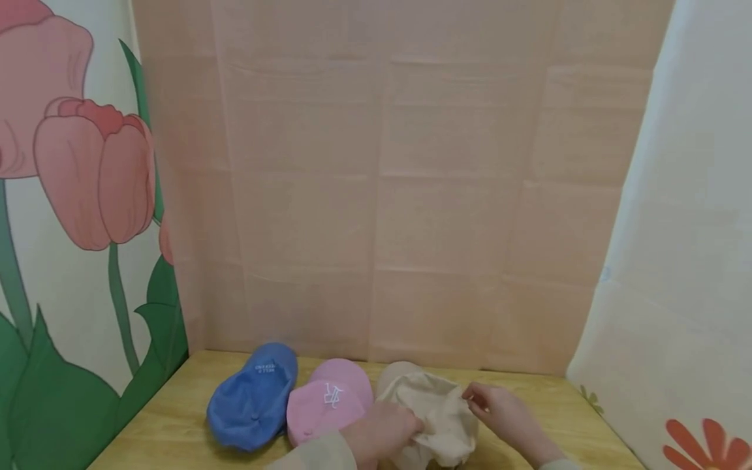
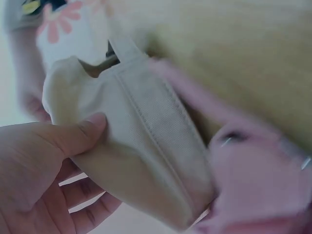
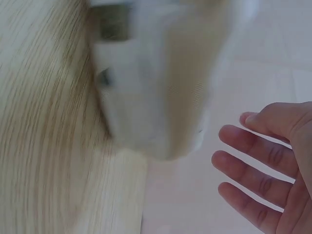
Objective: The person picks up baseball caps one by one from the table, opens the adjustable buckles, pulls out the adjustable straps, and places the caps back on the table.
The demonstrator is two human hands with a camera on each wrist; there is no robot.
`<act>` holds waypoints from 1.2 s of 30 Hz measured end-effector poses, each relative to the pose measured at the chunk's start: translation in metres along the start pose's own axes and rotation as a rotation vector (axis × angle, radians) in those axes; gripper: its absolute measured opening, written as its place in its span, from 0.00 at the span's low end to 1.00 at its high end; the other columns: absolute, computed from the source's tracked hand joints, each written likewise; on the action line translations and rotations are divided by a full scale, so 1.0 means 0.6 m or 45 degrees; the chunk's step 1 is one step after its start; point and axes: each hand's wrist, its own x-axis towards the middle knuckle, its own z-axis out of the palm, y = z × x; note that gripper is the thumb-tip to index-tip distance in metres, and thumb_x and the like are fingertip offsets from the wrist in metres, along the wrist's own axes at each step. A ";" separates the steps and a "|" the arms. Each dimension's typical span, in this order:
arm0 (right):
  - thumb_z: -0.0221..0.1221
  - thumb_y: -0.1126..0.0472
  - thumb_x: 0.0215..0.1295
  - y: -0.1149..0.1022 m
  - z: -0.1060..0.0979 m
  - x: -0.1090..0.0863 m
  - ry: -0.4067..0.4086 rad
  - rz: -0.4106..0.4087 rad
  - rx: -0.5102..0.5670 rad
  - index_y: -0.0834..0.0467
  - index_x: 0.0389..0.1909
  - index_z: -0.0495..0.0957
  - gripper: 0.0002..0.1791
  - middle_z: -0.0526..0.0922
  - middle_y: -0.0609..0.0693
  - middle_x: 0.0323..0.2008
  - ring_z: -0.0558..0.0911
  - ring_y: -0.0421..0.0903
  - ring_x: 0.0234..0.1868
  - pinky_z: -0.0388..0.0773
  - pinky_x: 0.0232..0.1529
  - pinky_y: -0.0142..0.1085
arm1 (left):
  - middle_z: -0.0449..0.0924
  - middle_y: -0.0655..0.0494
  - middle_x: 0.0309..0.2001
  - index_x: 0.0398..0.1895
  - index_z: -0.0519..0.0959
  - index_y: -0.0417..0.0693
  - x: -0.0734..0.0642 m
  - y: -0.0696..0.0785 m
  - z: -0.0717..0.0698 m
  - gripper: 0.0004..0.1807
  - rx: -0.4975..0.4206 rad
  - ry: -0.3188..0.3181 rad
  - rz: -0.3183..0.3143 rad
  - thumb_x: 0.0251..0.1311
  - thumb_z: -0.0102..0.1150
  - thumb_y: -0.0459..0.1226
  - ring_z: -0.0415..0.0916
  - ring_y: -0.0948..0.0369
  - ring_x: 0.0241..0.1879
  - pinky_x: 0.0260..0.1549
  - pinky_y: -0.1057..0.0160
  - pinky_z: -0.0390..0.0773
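Observation:
A beige baseball cap [image 1: 437, 408] lies at the right of a row of caps, its crown creased and partly sunken. My left hand [image 1: 382, 429] grips its near left side. In the left wrist view, the thumb [image 2: 87, 131] presses the cloth while the other fingers go behind it, below the back strap [image 2: 127, 51]. Just off the cap's right side is my right hand [image 1: 502, 412]. The right wrist view shows those fingers [image 3: 253, 146] spread and loosely bent, apart from the blurred beige cap [image 3: 161, 92], with nothing in them.
Left of the beige cap sits a pink cap [image 1: 329, 395] with white embroidery, then a blue cap [image 1: 252, 401] with small lettering. All rest on a wood-grain table [image 1: 529, 385]. A pinkish-brown sheet [image 1: 376, 196] hangs behind, with flower-printed panels at both sides.

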 end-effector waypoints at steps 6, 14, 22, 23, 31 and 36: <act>0.63 0.64 0.59 0.015 -0.020 -0.004 -0.037 0.226 -0.011 0.49 0.33 0.80 0.05 0.81 0.37 0.26 0.78 0.33 0.27 0.73 0.26 0.31 | 0.76 0.71 0.24 0.22 0.75 0.61 0.019 -0.064 -0.057 0.11 -0.199 0.111 -0.135 0.54 0.64 0.51 0.70 0.72 0.24 0.22 0.73 0.67; 0.63 0.64 0.58 0.027 -0.015 -0.008 0.000 0.232 -0.024 0.49 0.31 0.80 0.05 0.82 0.36 0.25 0.79 0.32 0.26 0.74 0.27 0.31 | 0.85 0.56 0.34 0.36 0.83 0.45 0.037 -0.146 -0.173 0.07 -0.856 0.400 -0.326 0.63 0.59 0.40 0.78 0.66 0.33 0.34 0.71 0.75; 0.66 0.61 0.53 0.023 0.007 -0.009 0.084 0.145 -0.106 0.44 0.29 0.78 0.08 0.81 0.35 0.23 0.79 0.33 0.26 0.74 0.26 0.33 | 0.81 0.58 0.30 0.32 0.82 0.47 0.010 -0.152 -0.253 0.06 -1.191 0.449 -0.381 0.64 0.60 0.38 0.72 0.68 0.28 0.30 0.70 0.72; 0.67 0.60 0.52 0.023 0.010 -0.009 0.085 0.148 -0.113 0.43 0.29 0.78 0.08 0.81 0.35 0.24 0.79 0.33 0.26 0.74 0.26 0.33 | 0.81 0.59 0.29 0.32 0.83 0.48 0.004 -0.148 -0.257 0.05 -1.188 0.445 -0.379 0.63 0.60 0.38 0.71 0.69 0.27 0.29 0.71 0.72; 0.65 0.59 0.55 0.018 0.017 -0.002 -0.008 0.147 -0.058 0.42 0.29 0.77 0.08 0.80 0.33 0.25 0.77 0.29 0.27 0.74 0.28 0.30 | 0.82 0.59 0.29 0.32 0.83 0.48 -0.042 -0.110 -0.242 0.04 -1.242 0.398 -0.408 0.61 0.62 0.38 0.71 0.70 0.27 0.27 0.71 0.72; 0.64 0.58 0.58 0.013 0.014 0.000 -0.008 0.148 -0.039 0.42 0.28 0.77 0.06 0.79 0.33 0.24 0.76 0.28 0.26 0.72 0.26 0.30 | 0.82 0.57 0.31 0.34 0.83 0.47 -0.050 -0.109 -0.226 0.04 -1.294 0.442 -0.480 0.62 0.62 0.38 0.72 0.69 0.29 0.29 0.70 0.73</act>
